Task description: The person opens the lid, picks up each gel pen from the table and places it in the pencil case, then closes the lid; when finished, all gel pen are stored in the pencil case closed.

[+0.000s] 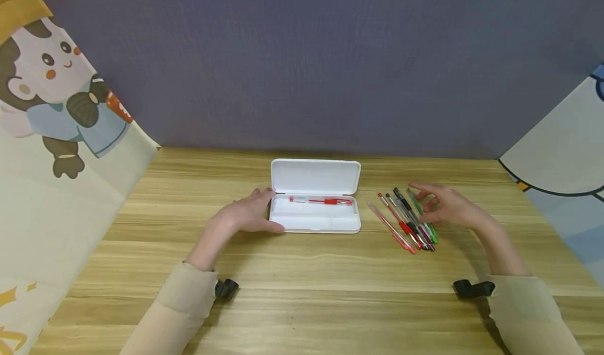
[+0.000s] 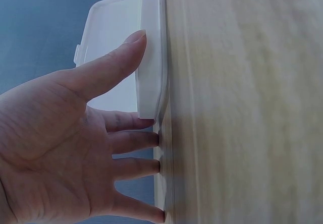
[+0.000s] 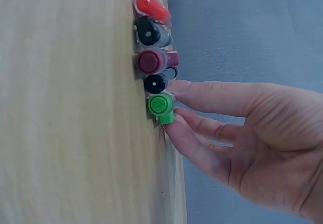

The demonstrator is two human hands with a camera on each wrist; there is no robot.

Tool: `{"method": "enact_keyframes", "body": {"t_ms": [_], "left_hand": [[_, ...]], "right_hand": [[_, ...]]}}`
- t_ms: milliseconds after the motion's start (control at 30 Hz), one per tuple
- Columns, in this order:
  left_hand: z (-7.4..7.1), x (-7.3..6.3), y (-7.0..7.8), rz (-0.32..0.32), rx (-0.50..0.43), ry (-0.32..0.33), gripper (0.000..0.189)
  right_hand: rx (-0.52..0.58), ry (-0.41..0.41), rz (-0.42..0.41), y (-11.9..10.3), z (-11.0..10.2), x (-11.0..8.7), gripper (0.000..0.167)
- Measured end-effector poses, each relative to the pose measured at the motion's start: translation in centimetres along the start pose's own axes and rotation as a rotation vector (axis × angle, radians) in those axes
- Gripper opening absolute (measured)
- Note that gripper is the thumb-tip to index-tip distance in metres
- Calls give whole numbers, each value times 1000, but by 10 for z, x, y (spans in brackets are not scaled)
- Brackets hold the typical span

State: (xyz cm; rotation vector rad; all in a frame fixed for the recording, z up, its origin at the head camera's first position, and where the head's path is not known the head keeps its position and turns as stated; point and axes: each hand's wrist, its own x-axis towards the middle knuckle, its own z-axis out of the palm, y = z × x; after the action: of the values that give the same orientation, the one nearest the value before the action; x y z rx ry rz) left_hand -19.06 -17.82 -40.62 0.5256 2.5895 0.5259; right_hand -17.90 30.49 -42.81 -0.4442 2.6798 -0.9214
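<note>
A white pencil case (image 1: 315, 222) lies with its lid up, and one red pen (image 1: 321, 201) lies in its back compartment. My left hand (image 1: 247, 213) rests at the case's left end, fingers straight and spread. In the left wrist view its thumb (image 2: 113, 65) lies along the case's front wall, other fingertips down at the table. To the right, my right hand (image 1: 445, 205) reaches over a bunch of pens. Its thumb and bent fingers stand on either side of a green pen (image 3: 160, 104), fingertips right at it, with a black-capped pen (image 3: 155, 84) beside the thumb.
Loose pens lie side by side right of the case, including a red pen (image 1: 401, 221) and a pink-red pen (image 1: 389, 226). A grey-blue panel (image 1: 311, 66) stands behind the wooden table (image 1: 292, 297). Printed cloths hang at both sides.
</note>
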Motion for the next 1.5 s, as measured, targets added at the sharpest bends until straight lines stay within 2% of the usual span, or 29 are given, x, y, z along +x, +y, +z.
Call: {"method": "enact_keyframes", "body": {"t_ms": [267, 533, 967, 1200, 1333, 1500], "left_hand": [[0, 1, 0, 2, -3, 4, 99], [0, 1, 0, 0, 1, 3, 100], [1, 1, -1, -4, -3, -2, 102], [1, 2, 0, -6, 1, -2, 102], [1, 2, 0, -4, -2, 1, 102], [2, 2, 0, -10, -5, -3, 100]], "right_hand": [[-4, -12, 1, 1, 1, 1, 91], [-62, -16, 21, -3, 2, 0, 87], [-17, -26, 91, -7, -2, -2, 80], [-21, 48, 105, -9, -5, -2, 74], [-35, 107, 61, -12, -6, -2, 72], [-130, 214, -26, -20, -6, -4, 72]]}}
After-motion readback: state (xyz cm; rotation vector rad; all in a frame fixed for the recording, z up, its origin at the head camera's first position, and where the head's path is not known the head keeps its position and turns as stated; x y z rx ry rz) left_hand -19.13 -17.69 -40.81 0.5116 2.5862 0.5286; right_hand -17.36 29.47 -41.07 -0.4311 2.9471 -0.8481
